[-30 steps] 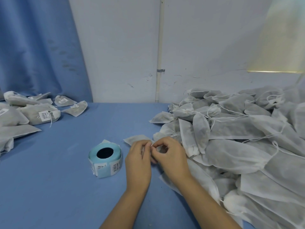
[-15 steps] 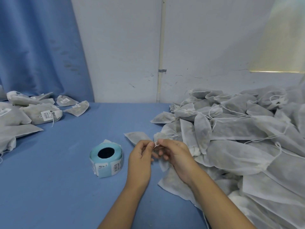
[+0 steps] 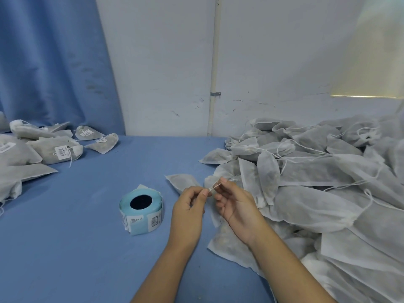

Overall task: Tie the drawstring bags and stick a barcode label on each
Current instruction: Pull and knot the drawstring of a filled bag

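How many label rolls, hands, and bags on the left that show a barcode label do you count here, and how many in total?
Label roll: 1
Hands pinching the drawstring: 2, left hand and right hand
Labelled bags: 4
Total: 7

- You've got a blue curtain (image 3: 50, 62) hanging on your far left, dropping behind the table (image 3: 65, 248), which is covered in blue.
- Scuffed white wall (image 3: 164, 62) straight ahead, with a thin pipe (image 3: 214, 62) running down it, held by a small bracket (image 3: 215, 94).
- Pale yellowish panel (image 3: 376, 51) up on your top right.
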Tool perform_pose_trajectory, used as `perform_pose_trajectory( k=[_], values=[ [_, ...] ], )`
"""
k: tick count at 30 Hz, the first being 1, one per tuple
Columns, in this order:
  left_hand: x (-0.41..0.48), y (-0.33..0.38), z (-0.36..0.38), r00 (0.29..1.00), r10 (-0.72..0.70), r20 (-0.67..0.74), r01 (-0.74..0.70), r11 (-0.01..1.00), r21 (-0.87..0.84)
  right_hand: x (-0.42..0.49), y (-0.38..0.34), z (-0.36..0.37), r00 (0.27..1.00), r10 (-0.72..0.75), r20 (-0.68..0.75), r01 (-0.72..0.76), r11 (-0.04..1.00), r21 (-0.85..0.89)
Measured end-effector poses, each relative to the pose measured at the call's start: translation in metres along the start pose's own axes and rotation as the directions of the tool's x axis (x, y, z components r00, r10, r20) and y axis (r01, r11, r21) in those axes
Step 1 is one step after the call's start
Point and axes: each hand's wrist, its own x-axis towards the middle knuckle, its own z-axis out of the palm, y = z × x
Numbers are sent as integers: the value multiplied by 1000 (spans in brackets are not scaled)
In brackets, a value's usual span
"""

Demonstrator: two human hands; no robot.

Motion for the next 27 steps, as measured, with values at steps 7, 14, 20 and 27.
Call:
perform_pose_trajectory(
  k=[7, 14, 20, 27],
  values=[
    [2, -1, -1, 998, -67, -19, 67, 997, -36, 1, 1, -1, 1000, -21, -11, 22, 998, 60],
    [5, -2, 1, 985, -168, -39, 165, 984, -71, 0, 1, 0, 998, -32, 47, 29, 997, 75],
    [0, 1, 1, 992, -128, -14, 128, 992, -22, 1, 1, 0, 999, 8, 31, -11, 995, 103],
    [1, -5, -13, 970, 207, 123, -222, 565, 795, 1, 0, 0, 992, 74, 101, -98, 962, 256]
  ],
)
